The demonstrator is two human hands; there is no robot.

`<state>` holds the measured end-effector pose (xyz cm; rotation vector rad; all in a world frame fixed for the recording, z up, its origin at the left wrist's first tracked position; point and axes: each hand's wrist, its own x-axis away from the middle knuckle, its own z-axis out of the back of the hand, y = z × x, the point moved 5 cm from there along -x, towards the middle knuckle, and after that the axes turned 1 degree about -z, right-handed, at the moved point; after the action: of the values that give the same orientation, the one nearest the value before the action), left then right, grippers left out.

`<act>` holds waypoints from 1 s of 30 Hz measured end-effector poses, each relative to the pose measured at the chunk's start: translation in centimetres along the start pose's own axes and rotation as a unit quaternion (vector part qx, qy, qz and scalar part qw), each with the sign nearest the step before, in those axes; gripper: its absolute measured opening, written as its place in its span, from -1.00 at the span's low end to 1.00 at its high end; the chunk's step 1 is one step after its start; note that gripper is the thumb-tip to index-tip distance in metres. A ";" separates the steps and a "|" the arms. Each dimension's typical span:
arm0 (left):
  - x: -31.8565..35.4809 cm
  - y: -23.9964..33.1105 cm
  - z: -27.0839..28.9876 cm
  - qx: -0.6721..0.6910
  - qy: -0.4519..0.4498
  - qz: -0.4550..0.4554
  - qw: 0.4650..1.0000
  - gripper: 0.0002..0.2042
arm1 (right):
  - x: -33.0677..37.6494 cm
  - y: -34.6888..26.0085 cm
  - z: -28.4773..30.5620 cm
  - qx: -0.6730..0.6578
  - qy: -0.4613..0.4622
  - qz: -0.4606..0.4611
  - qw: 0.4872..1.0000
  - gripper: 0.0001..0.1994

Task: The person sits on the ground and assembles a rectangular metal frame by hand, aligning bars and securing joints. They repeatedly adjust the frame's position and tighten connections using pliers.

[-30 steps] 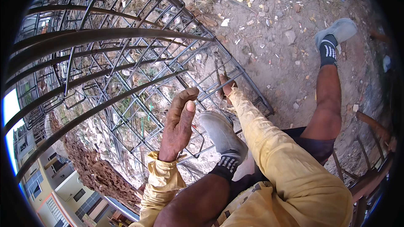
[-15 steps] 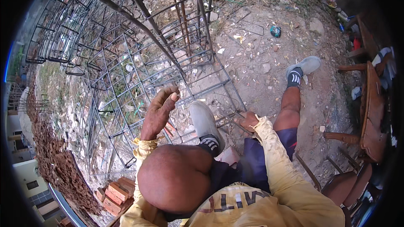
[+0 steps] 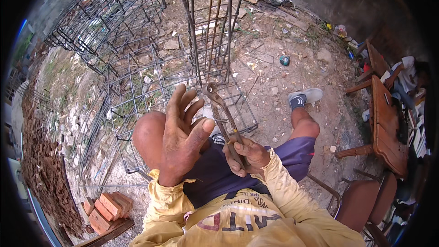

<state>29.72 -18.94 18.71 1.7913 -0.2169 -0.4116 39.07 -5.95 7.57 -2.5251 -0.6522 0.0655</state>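
The pincers are up in front of the lap, with their round head pointing away from the body. They look like old brown metal, so I think they are hard and a bit heavy for their size. They should not bend or break. The rough, rusty look makes me think they won't slip much, but the 2 legs can swing on their pin. The best place to hold them is low on both legs, away from the biting end.

The right hand does that now: its fingers are curled round the legs, which sit a little apart. The left hand is wide open, thumb out and fingers loosely bent, and I see nothing in it.

Half a second ago, the right hand was farther out, down by the edge of the steel bar cage. Now it is closer in, and the pincers show much better. The left hand looks bigger and more spread.
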 end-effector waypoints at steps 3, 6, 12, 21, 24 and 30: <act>1.9 -3.6 -1.1 0.083 -0.030 0.124 0.988 -0.39 | 0.3 1.2 -1.5 0.042 0.016 -0.043 0.998 -0.66; 3.7 -6.0 -0.3 -0.010 -0.040 0.105 0.994 -0.58 | 0.9 1.9 -1.6 0.136 0.057 -0.059 0.987 -0.63; 5.6 -7.8 3.0 -0.369 -0.057 0.087 0.924 -0.65 | 2.0 -1.8 0.9 0.557 0.214 -0.010 0.802 -0.66; 2.9 -5.6 7.5 -0.447 0.114 0.033 0.887 -0.58 | 5.2 -3.2 3.1 0.834 0.026 0.160 0.527 -0.59; 1.8 -5.1 12.4 -0.363 0.248 0.068 0.896 -0.58 | 7.2 -6.8 3.6 0.713 0.120 0.235 0.649 -0.64; 0.7 -3.5 9.5 -0.047 0.256 0.052 0.964 -0.68 | 10.4 -20.1 17.2 0.679 0.421 0.142 0.585 -0.64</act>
<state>26.47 -26.85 13.14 1.7229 0.0725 0.1208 36.47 22.05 3.76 -0.8575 0.2475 -0.3689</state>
